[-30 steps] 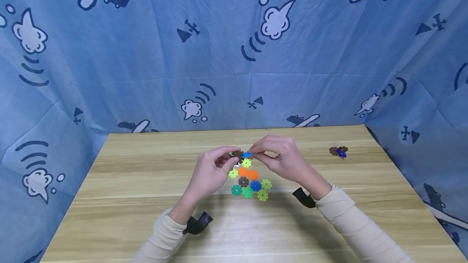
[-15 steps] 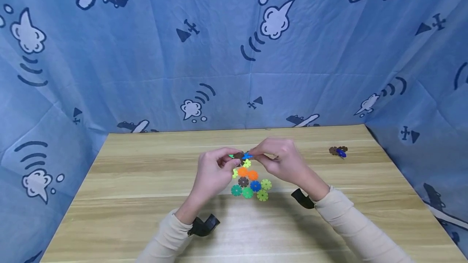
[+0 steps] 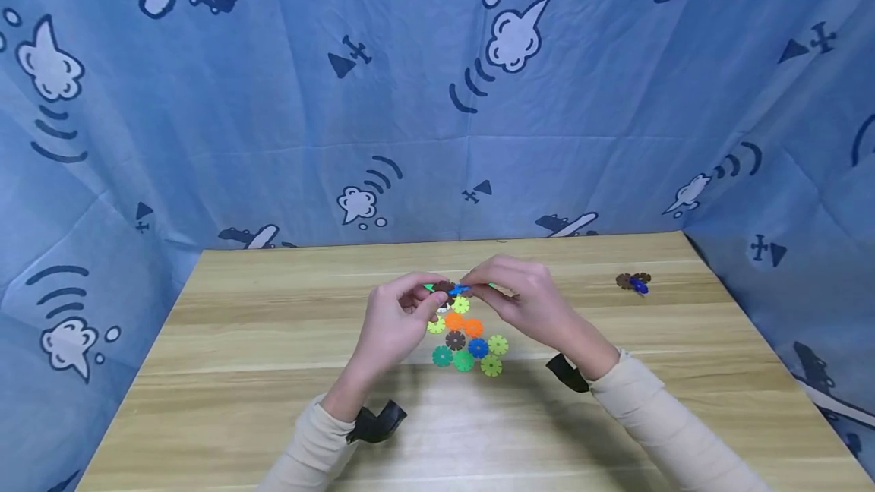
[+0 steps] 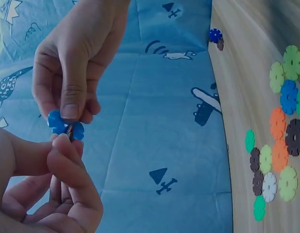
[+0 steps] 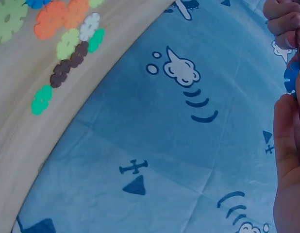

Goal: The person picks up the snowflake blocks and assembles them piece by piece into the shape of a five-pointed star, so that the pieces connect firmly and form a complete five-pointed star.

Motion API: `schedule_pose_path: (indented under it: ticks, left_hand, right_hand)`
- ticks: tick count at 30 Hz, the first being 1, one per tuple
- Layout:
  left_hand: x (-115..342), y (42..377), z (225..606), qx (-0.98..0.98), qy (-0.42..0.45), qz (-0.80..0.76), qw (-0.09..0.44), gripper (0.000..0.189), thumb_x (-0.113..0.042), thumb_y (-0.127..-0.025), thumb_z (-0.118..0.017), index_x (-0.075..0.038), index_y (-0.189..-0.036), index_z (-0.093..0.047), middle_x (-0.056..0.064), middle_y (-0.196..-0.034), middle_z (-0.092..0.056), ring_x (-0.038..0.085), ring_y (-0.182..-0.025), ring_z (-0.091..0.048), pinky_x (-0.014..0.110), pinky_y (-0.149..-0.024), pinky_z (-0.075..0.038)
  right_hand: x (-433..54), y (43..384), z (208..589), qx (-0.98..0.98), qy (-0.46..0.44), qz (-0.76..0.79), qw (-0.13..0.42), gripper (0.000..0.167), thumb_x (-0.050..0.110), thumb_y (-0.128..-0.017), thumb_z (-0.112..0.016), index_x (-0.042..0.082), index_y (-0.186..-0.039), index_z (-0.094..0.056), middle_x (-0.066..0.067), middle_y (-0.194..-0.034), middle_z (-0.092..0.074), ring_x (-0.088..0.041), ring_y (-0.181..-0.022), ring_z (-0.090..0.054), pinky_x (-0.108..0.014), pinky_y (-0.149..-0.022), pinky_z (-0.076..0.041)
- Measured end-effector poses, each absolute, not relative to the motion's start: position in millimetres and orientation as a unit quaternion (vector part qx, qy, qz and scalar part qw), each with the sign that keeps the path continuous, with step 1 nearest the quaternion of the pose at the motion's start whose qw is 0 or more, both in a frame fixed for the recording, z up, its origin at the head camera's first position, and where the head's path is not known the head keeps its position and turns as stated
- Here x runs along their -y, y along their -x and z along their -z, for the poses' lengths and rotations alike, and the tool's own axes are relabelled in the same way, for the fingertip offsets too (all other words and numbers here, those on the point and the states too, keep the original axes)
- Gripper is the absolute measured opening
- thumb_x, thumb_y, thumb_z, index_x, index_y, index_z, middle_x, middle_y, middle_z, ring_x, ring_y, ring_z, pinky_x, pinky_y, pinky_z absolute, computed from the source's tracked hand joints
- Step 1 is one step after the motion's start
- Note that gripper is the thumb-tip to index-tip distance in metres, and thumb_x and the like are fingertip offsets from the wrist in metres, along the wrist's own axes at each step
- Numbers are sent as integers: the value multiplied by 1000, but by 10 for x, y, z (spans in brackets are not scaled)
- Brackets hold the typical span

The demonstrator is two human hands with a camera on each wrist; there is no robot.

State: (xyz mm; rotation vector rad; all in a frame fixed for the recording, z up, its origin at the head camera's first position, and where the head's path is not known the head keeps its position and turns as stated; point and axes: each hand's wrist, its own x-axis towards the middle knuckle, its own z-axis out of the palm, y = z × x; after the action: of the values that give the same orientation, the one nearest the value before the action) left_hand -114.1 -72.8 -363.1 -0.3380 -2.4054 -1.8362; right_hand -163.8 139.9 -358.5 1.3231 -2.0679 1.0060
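My left hand point(image 3: 395, 323) pinches a brown notched disc point(image 4: 70, 130) between thumb and finger, seen mostly edge-on. With thumb and fingers my right hand point(image 3: 516, 291) holds a blue notched disc point(image 4: 55, 120) against it. The two discs meet crosswise, raised above the table; fingers hide how deep their slots sit. In the right wrist view the blue disc point(image 5: 291, 78) shows only partly at the edge. Under and in front of the hands lie flat discs, including an orange one point(image 3: 473, 327), a blue one point(image 3: 478, 348) and a green one point(image 3: 463, 360).
A joined piece of brown and dark blue discs point(image 3: 638, 285) stands at the back right of the wooden table point(image 3: 239, 340). White, yellow-green and brown discs point(image 5: 60, 74) lie near the far edge. A blue patterned cloth point(image 3: 410, 97) hangs behind and at both sides.
The blue disc tilts and turns slightly between the fingers while both hands stay close together. Small shifts show in the left wrist. The discs on the table have not moved.
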Motion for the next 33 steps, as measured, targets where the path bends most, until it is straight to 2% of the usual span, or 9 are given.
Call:
schedule_pose_path:
  ticks: [4, 7, 11, 17, 21, 25, 30, 33]
  left_hand:
    - [740, 1136, 3621, 783, 108, 612, 32, 19, -7, -93, -73, -8, -112, -75, 8, -82, -68, 14, -69, -66, 24, -63, -58]
    - [746, 1139, 3627, 768, 102, 632, 21, 20, -5, -93, -72, -4, -113, -73, 14, -86, -68, 15, -71, -68, 28, -66, -61]
    - [749, 1148, 3626, 742, 84, 665, 15, 20, -1, -93, -70, 0, -113, -71, 19, -92, -68, 17, -74, -71, 30, -70, -63]
    - [763, 1144, 3618, 723, 66, 688, 3, 23, 5, -92, -68, 3, -114, -66, 23, -95, -68, 18, -77, -72, 31, -73, -64]
    - [770, 1138, 3623, 711, 58, 701, -5, 30, 9, -90, -67, 1, -119, -62, 24, -96, -69, 18, -76, -72, 36, -75, -64]
    - [772, 1143, 3625, 707, 62, 704, -9, 36, 9, -91, -66, 1, -125, -58, 22, -99, -68, 20, -79, -73, 37, -76, -64]
    - [778, 1150, 3604, 698, 63, 713, -14, 35, 10, -92, -63, 3, -124, -53, 25, -108, -63, 23, -80, -74, 34, -77, -64]
    - [784, 1150, 3599, 687, 58, 724, -18, 33, 11, -91, -62, 3, -120, -50, 24, -109, -60, 31, -82, -75, 32, -79, -64]
  right_hand:
    - [-1396, 1629, 3547, 758, -485, -362, 243, 26, -9, -78, -81, 6, -98, -76, -4, -93, -76, -18, -85, -74, -23, -75, -61]
    - [-1394, 1628, 3549, 765, -476, -355, 251, 32, -11, -76, -82, 6, -102, -75, -6, -98, -75, -19, -87, -74, -24, -77, -61]
    - [-1387, 1639, 3565, 788, -429, -358, 260, 36, -7, -78, -83, 4, -110, -72, -9, -107, -72, -21, -90, -71, -25, -80, -60]
    - [-1382, 1681, 3626, 833, -354, -349, 245, 41, 2, -79, -85, 3, -117, -69, -10, -107, -70, -20, -90, -67, -34, -80, -60]
    - [-1370, 1681, 3660, 875, -309, -328, 177, 49, 10, -82, -85, 3, -126, -64, -9, -111, -68, -23, -94, -65, -38, -82, -60]
    - [-1343, 1689, 3676, 916, -255, -296, 95, 56, 24, -84, -85, 6, -132, -62, -11, -122, -63, -28, -106, -61, -44, -89, -57]
    - [-1320, 1749, 3717, 949, -206, -239, -18, 52, 33, -84, -84, 9, -126, -64, -14, -126, -60, -33, -115, -58, -52, -96, -54]
    - [-1310, 1790, 3805, 954, -198, -201, -105, 49, 34, -86, -82, 9, -123, -64, -14, -124, -60, -31, -108, -60, -50, -93, -55]
